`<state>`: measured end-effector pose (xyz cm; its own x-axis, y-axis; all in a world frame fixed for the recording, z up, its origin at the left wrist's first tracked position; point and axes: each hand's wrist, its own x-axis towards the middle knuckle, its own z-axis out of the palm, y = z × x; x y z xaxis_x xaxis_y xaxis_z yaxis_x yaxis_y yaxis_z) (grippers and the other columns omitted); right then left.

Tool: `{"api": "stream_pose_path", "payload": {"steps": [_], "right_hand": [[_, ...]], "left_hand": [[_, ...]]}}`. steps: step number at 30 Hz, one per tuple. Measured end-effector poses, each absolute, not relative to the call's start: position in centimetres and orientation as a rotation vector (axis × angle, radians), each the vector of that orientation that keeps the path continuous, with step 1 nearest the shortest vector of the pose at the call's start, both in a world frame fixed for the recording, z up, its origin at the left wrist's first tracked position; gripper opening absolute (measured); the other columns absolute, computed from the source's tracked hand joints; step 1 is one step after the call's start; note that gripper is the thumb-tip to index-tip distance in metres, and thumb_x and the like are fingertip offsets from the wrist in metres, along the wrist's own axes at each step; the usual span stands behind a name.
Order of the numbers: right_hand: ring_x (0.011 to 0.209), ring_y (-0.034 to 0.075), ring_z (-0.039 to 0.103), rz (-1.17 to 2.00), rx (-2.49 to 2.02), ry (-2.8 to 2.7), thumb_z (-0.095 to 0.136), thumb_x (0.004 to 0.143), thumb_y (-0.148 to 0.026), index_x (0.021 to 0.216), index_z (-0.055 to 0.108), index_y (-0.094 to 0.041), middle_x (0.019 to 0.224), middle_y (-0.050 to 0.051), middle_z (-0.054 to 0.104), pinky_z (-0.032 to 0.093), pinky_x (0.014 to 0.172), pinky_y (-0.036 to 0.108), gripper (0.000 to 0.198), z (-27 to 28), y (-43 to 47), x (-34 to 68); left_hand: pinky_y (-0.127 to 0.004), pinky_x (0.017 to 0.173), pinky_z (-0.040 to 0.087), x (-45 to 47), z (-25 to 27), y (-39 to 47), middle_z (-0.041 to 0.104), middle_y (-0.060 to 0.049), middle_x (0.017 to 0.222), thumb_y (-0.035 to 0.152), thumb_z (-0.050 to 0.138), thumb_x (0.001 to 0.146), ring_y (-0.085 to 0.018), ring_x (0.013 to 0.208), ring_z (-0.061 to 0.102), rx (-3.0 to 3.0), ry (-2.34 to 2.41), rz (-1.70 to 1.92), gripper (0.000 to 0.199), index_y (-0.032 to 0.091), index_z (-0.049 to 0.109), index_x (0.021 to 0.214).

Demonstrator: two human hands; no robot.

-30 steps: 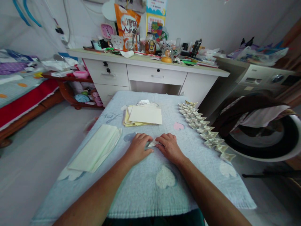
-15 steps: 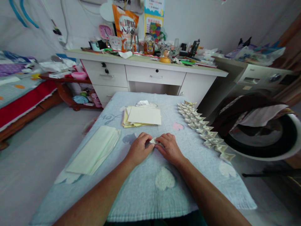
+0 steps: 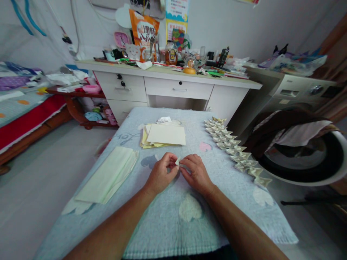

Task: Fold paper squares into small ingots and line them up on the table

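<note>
Between my two hands is a small folded piece of paper (image 3: 177,162), pale and pointed, partly hidden by the fingers. My left hand (image 3: 163,171) pinches it from the left side. From the right, my right hand (image 3: 195,171) grips it with thumb and fingertips. Just beyond the hands lies a stack of cream and yellow paper sheets (image 3: 166,134). To the left is a pile of long pale green paper (image 3: 108,175). A slanting row of folded paper pieces (image 3: 233,149) with pointed tips runs down the right side.
A blue patterned cloth (image 3: 162,231) covers the table. Crumpled white paper (image 3: 164,119) sits behind the stack. Beyond stands a white desk (image 3: 179,86) crowded with jars and bags. On the right is a washing machine (image 3: 298,94) with its door open and clothes hanging out.
The folded paper between my fingers has turned and now points more upward. Both hands stay in nearly the same place, with the fingers slightly shifted.
</note>
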<state>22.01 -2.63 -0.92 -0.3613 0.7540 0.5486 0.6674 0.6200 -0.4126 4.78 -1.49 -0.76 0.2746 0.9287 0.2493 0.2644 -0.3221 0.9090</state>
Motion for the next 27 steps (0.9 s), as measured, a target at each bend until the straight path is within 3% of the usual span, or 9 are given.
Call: {"api": "stream_pose_path", "payload": {"steps": [8, 11, 15, 20, 22, 27], "right_hand": [[0.087, 0.021, 0.053, 0.319, -1.040, -2.029, 0.056, 0.083, -0.017, 0.098, 0.054, -0.020, 0.091, 0.006, 0.059, 0.043, 0.079, 0.035, 0.015, -0.64, -2.99, 21.76], [0.089, 0.021, 0.051, 0.328, -1.085, -1.998, 0.060, 0.081, -0.021, 0.098, 0.052, -0.020, 0.092, 0.006, 0.056, 0.043, 0.080, 0.036, 0.019, -0.37, -3.03, 21.80], [0.100, 0.024, 0.047, 0.318, -1.141, -1.896, 0.068, 0.076, -0.029, 0.110, 0.046, -0.019, 0.105, 0.009, 0.049, 0.041, 0.088, 0.041, 0.042, -0.32, -3.05, 21.99], [0.101, 0.022, 0.049, 0.598, -1.081, -1.869, 0.073, 0.071, -0.029, 0.127, 0.034, -0.020, 0.111, 0.008, 0.049, 0.043, 0.088, 0.037, 0.069, -0.82, -3.19, 21.98], [0.096, 0.020, 0.050, 0.657, -1.057, -1.855, 0.070, 0.073, -0.026, 0.125, 0.038, -0.020, 0.106, 0.006, 0.052, 0.044, 0.085, 0.034, 0.061, -0.85, -3.23, 21.82], [0.081, 0.016, 0.050, 0.661, -1.035, -1.801, 0.059, 0.079, -0.020, 0.098, 0.055, -0.020, 0.087, 0.002, 0.055, 0.042, 0.073, 0.029, 0.019, -0.35, -3.27, 21.56]], "left_hand": [[-0.026, 0.079, 0.049, 4.64, -0.43, -1.70, 0.064, -0.004, 0.097, 0.022, 0.061, 0.080, -0.016, 0.089, 0.062, 1.775, 1.014, 1.073, 0.017, 0.019, 0.062, 0.097], [-0.026, 0.077, 0.050, 4.64, -0.53, -1.67, 0.065, -0.004, 0.093, 0.025, 0.061, 0.081, -0.016, 0.084, 0.062, 1.640, 0.986, 1.082, 0.019, 0.018, 0.063, 0.098], [-0.025, 0.065, 0.052, 4.81, -0.54, -1.41, 0.064, -0.001, 0.080, 0.028, 0.061, 0.081, -0.012, 0.068, 0.061, 1.272, 0.937, 1.154, 0.018, 0.017, 0.057, 0.095], [-0.023, 0.061, 0.053, 4.80, -0.20, -1.21, 0.060, 0.003, 0.078, 0.023, 0.068, 0.072, -0.010, 0.066, 0.059, 0.873, 0.875, 1.233, 0.025, 0.019, 0.050, 0.089], [-0.022, 0.061, 0.052, 4.79, -0.14, -1.27, 0.058, 0.004, 0.076, 0.022, 0.069, 0.071, -0.009, 0.066, 0.058, 0.827, 0.856, 1.216, 0.023, 0.018, 0.050, 0.084], [-0.024, 0.062, 0.050, 5.04, -0.31, -1.56, 0.061, 0.000, 0.079, 0.027, 0.064, 0.077, -0.012, 0.070, 0.059, 1.056, 0.902, 1.108, 0.017, 0.017, 0.056, 0.088]]}}
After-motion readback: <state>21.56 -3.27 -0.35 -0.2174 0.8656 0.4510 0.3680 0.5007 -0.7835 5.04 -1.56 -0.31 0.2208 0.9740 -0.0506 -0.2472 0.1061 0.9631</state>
